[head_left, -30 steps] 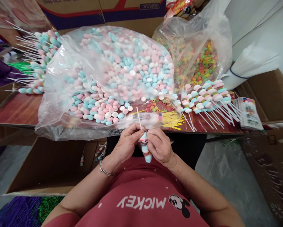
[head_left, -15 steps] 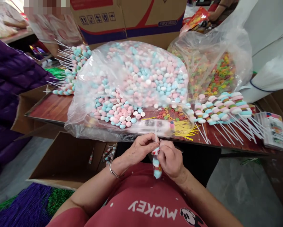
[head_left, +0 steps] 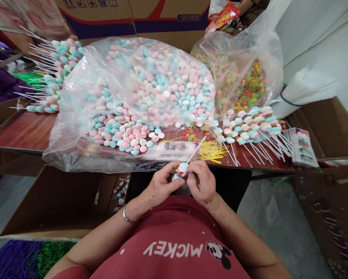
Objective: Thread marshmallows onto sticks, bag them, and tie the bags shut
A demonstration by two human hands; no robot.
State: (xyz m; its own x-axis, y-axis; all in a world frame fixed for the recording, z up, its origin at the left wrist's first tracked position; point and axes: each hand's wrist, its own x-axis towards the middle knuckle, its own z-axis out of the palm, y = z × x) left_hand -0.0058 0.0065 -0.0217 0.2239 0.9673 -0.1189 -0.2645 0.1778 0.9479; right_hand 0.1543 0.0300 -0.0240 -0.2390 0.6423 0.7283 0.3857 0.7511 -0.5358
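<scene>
Both hands meet just in front of the table edge around a candy skewer (head_left: 183, 169) in a clear wrapper, with pastel discs on a thin white stick that slants up to the right. My left hand (head_left: 161, 184) grips its lower part. My right hand (head_left: 203, 184) pinches the wrapper near the stick. Just beyond them lie loose pink, blue and white candy discs (head_left: 127, 136) spilling from a big clear bag (head_left: 150, 81).
A second clear bag holds coloured candy rings (head_left: 246, 87). Finished skewers lie in piles at the right (head_left: 253, 124) and far left (head_left: 53, 73). Yellow twist ties (head_left: 210, 151) and printed wrappers (head_left: 303, 147) rest on the wooden table (head_left: 22, 131). An open cardboard box (head_left: 60, 201) stands below left.
The skewer has swung from hanging candy-down with its stick upright to lying nearly level, stick pointing up-right. The hands stayed together. The camera view shifted.
</scene>
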